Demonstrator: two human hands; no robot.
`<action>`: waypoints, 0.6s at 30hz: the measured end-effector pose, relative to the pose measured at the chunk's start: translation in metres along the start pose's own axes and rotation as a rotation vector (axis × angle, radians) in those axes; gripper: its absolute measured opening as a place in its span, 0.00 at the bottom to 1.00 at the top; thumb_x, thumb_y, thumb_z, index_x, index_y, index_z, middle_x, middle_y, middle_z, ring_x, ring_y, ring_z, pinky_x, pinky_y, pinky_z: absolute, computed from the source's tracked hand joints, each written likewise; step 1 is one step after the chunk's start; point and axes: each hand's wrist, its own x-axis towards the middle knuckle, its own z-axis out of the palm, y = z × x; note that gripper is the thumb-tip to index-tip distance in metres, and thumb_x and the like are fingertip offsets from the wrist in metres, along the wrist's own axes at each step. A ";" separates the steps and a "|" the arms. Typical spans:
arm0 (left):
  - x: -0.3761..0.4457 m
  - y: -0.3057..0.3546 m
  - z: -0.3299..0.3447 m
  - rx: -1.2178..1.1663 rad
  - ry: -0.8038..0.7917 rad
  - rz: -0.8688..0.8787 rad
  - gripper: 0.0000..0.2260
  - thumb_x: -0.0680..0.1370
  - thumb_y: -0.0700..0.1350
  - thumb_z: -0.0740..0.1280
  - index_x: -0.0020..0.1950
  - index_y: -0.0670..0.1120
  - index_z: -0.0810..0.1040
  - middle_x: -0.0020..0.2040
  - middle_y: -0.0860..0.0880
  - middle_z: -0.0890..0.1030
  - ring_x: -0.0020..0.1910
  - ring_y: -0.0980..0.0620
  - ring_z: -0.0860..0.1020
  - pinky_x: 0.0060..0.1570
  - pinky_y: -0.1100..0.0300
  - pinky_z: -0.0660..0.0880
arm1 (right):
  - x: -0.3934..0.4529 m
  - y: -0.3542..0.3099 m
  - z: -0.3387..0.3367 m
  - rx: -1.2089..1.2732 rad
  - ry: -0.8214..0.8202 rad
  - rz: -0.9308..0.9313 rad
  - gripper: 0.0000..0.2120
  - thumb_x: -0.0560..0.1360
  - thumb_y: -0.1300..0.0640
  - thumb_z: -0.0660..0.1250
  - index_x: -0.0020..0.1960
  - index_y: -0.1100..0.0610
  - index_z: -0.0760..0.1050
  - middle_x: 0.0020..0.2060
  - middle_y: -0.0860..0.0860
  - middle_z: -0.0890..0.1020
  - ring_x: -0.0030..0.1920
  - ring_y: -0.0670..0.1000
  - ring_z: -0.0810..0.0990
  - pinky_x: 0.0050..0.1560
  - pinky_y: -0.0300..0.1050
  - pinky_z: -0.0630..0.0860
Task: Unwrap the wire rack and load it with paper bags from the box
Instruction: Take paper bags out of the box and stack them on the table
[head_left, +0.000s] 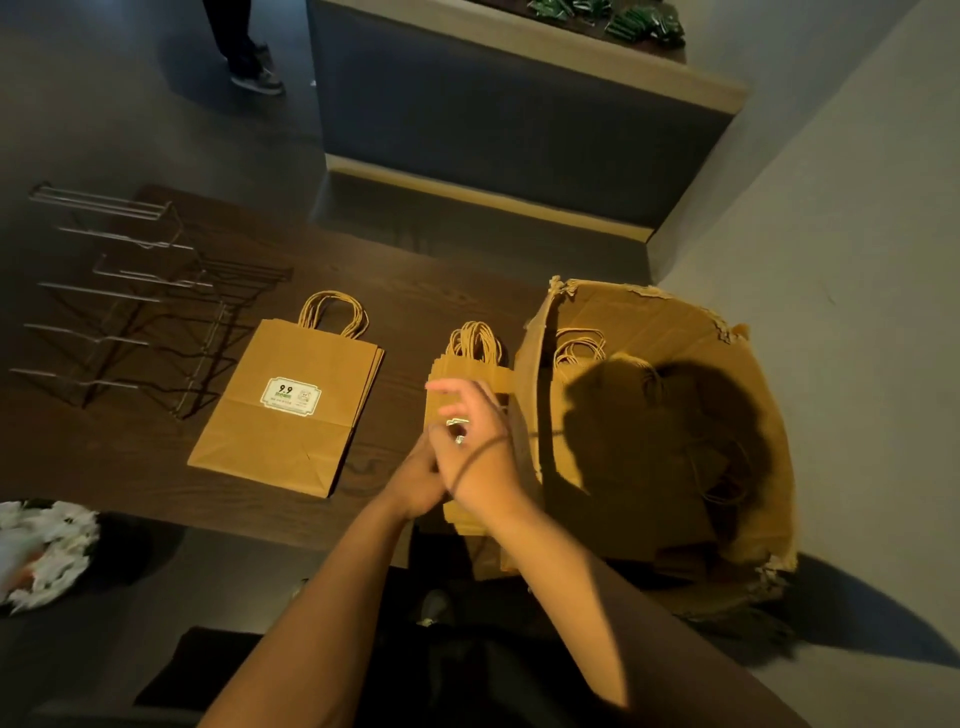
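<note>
A bare wire rack (124, 301) lies on the left of the dark wooden table (130, 467). A stack of brown paper bags (291, 415), stickered on top, lies flat beside it. A second, smaller stack of bags (470, 364) lies against the torn cardboard box (727, 374), which holds more bags (579, 353). Both hands meet above that smaller stack. My right hand (475, 441) is on top, its fingers loosely spread, and a thin dark band runs across its back. My left hand (415, 480) sits under it with its fingers hidden.
A step and a raised counter (519, 104) stand beyond the table, with green packets (644, 23) on top. A person's legs (244, 47) are at the far left. A plate with white scraps (41, 551) sits at the table's near left corner. A wall runs along the right.
</note>
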 end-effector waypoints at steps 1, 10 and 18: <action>0.004 -0.001 0.001 0.000 0.013 0.004 0.27 0.75 0.52 0.71 0.74 0.64 0.70 0.79 0.48 0.64 0.78 0.46 0.64 0.73 0.40 0.69 | 0.004 -0.005 -0.014 0.055 0.036 0.023 0.15 0.78 0.67 0.65 0.62 0.55 0.78 0.57 0.49 0.78 0.55 0.46 0.78 0.52 0.41 0.78; -0.025 0.087 0.000 -0.028 0.269 -0.033 0.21 0.82 0.37 0.65 0.75 0.47 0.71 0.76 0.48 0.68 0.76 0.49 0.65 0.75 0.48 0.66 | 0.058 0.165 -0.133 0.066 0.250 0.611 0.14 0.80 0.62 0.65 0.66 0.56 0.74 0.63 0.57 0.75 0.54 0.56 0.78 0.43 0.47 0.77; -0.035 0.174 0.024 -0.268 0.371 0.188 0.11 0.83 0.35 0.63 0.60 0.48 0.79 0.58 0.54 0.79 0.60 0.53 0.78 0.58 0.54 0.77 | 0.030 0.242 -0.156 -0.256 0.113 0.786 0.33 0.74 0.58 0.73 0.74 0.53 0.62 0.70 0.61 0.63 0.64 0.64 0.72 0.60 0.54 0.76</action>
